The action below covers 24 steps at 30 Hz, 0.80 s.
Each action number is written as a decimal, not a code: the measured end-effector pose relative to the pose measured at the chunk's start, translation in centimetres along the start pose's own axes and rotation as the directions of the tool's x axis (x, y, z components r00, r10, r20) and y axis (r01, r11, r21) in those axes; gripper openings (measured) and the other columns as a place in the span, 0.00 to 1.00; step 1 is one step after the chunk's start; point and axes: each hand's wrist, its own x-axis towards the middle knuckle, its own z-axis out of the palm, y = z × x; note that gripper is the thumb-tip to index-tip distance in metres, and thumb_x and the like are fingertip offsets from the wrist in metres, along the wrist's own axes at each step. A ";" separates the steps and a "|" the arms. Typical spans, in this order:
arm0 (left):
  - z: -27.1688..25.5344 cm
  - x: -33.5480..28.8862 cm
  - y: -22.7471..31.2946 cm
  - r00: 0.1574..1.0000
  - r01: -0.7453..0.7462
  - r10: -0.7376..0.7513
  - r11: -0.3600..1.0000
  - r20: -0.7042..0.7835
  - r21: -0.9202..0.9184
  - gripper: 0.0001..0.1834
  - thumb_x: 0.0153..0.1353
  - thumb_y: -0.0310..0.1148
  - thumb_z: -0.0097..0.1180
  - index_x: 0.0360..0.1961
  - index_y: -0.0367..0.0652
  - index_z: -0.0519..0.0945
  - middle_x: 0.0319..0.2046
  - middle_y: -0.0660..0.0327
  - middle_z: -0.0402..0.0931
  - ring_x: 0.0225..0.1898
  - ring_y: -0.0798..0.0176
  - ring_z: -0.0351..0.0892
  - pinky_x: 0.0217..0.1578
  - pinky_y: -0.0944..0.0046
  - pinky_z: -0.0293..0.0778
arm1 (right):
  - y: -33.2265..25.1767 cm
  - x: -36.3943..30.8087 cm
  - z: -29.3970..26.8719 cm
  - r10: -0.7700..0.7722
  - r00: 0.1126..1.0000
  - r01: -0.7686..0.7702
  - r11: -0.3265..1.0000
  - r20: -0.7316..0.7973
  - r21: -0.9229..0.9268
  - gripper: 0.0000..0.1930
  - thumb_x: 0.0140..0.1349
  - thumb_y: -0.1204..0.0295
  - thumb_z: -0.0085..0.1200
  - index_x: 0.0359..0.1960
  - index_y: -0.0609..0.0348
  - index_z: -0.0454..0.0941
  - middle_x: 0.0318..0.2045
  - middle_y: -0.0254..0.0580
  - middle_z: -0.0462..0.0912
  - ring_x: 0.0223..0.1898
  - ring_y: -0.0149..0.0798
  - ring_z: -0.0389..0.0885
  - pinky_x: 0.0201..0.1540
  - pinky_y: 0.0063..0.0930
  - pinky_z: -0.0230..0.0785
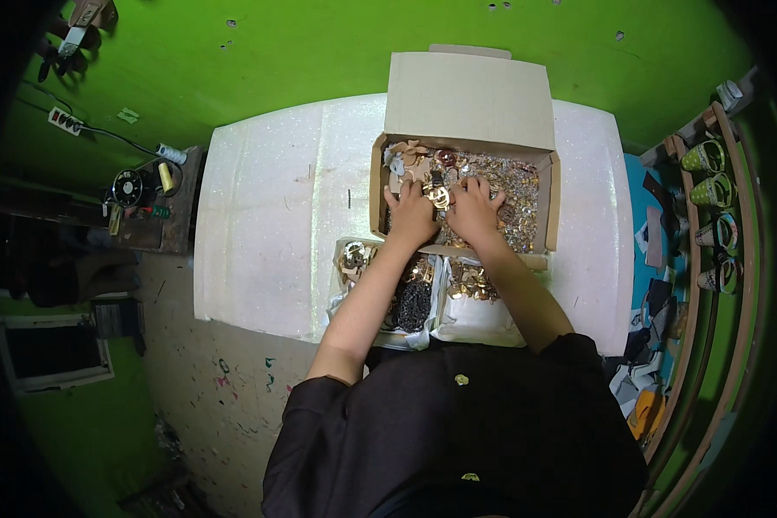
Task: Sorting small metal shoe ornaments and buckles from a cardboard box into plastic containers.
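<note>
A cardboard box (551, 194) stands with its lid raised at the back, full of small shiny gold, silver and brown pieces (522, 186). Both of my hands reach into it. My left hand (413, 214) rests over the left part of the contents, its fingers apart and pointing down. Just to its right, my right hand (475, 211) also has its fingers spread on the pieces. Gold metal ornaments (439, 195) show between the two hands, near the fingertips of both; whether either grips them is not visible. Fingertips are partly hidden among the pieces.
Two smaller open boxes sit in front: the left holds gold pieces (354, 255) and a black beaded heap (413, 304), the right gold pieces (472, 281). A whitish sheet covers the table (268, 216). Sandals hang on a wooden rack (708, 155) at right; a small side table (160, 229) stands left.
</note>
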 end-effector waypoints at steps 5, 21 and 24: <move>-2.4 -1.1 -0.2 0.996 -0.017 0.010 0.996 -0.089 -0.083 0.09 0.43 0.40 0.67 0.25 0.50 0.85 0.63 0.49 0.58 0.66 0.48 0.50 0.59 0.28 0.34 | 0.1 -0.3 -0.3 -0.055 0.998 0.055 0.998 0.031 0.008 0.18 0.44 0.64 0.62 0.38 0.54 0.79 0.49 0.41 0.69 0.60 0.44 0.56 0.58 0.61 0.40; -8.2 -13.7 -2.7 0.789 0.146 -0.443 0.808 -0.425 -0.571 0.09 0.51 0.42 0.63 0.30 0.51 0.86 0.66 0.47 0.52 0.67 0.46 0.43 0.57 0.32 0.28 | 0.6 -1.5 -0.2 0.006 0.996 0.015 0.976 -0.094 0.219 0.05 0.49 0.70 0.58 0.28 0.47 0.85 0.48 0.33 0.75 0.58 0.40 0.61 0.58 0.58 0.39; -8.3 -17.2 -2.9 0.750 0.221 -0.537 0.753 -0.385 -0.620 0.09 0.51 0.42 0.63 0.29 0.51 0.86 0.66 0.48 0.51 0.67 0.46 0.42 0.57 0.32 0.28 | 1.1 -1.9 -0.7 0.033 0.980 0.023 0.960 -0.195 0.280 0.02 0.48 0.68 0.62 0.25 0.46 0.85 0.45 0.30 0.76 0.57 0.39 0.62 0.57 0.55 0.39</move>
